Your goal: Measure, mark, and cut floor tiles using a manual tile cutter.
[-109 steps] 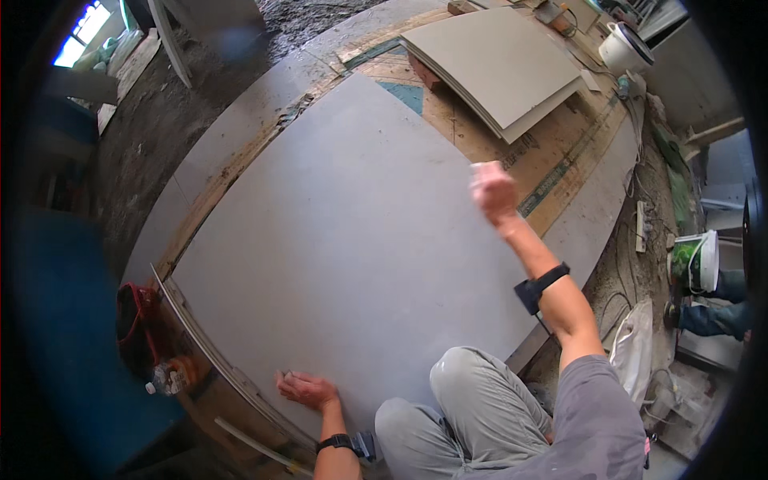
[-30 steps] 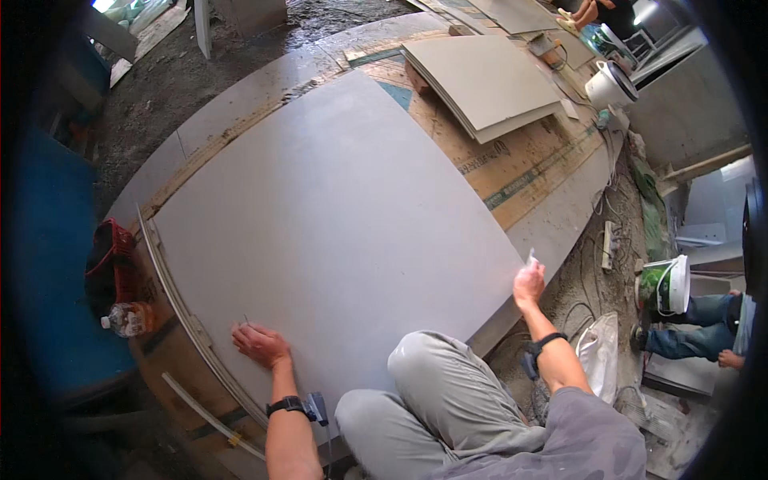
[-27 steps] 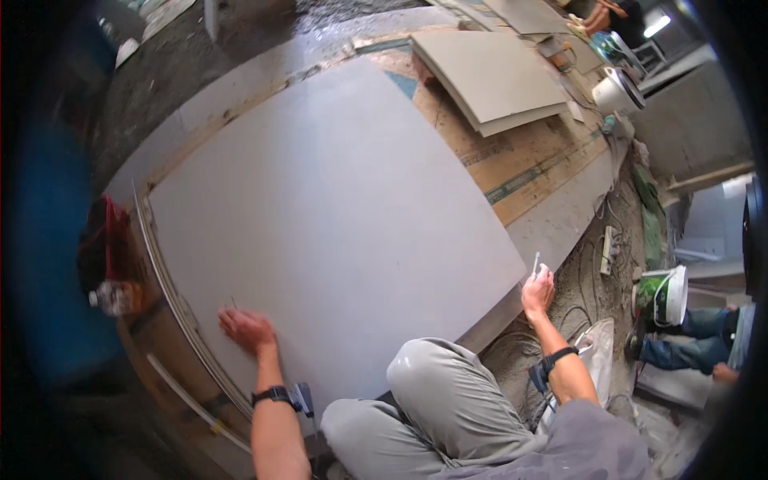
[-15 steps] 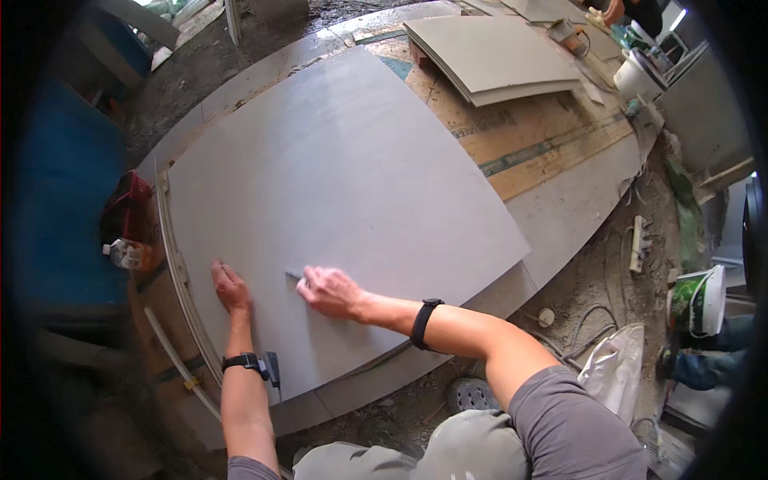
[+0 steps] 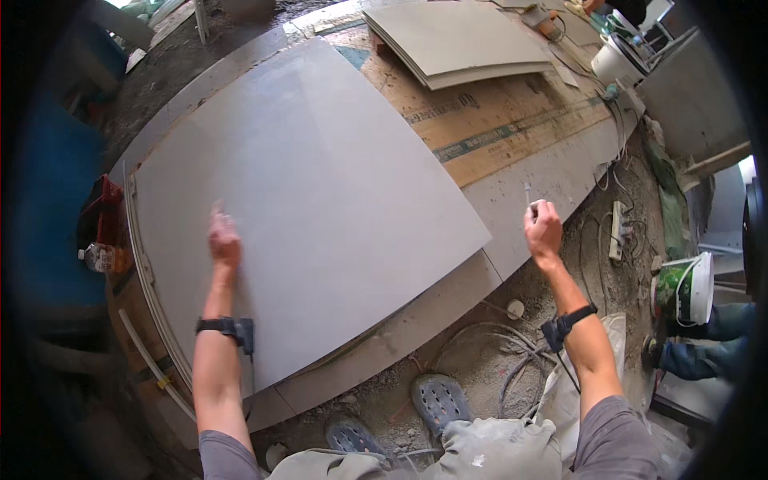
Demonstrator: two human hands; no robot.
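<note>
In the head view I had the left hand [image 5: 225, 242], blurred, over a large flat pale-grey slab [image 5: 336, 208]; whether it touched, I could not tell. I had the right hand [image 5: 544, 230] past the slab's right edge, its fingers pinching a thin pale stick [image 5: 528, 193]. Farther off, I saw stacked beige rectangular panels [image 5: 460, 44] over brown cardboard [image 5: 480, 164].

The person has bare hands [image 5: 544, 230], black wrist straps [image 5: 212, 325] with small dark boxes [image 5: 246, 336] and thin cables [image 5: 567, 371], a grey-purple short-sleeved shirt [image 5: 612, 438], pale grey trousers [image 5: 504, 450], and dark perforated clogs [image 5: 441, 402].
</note>
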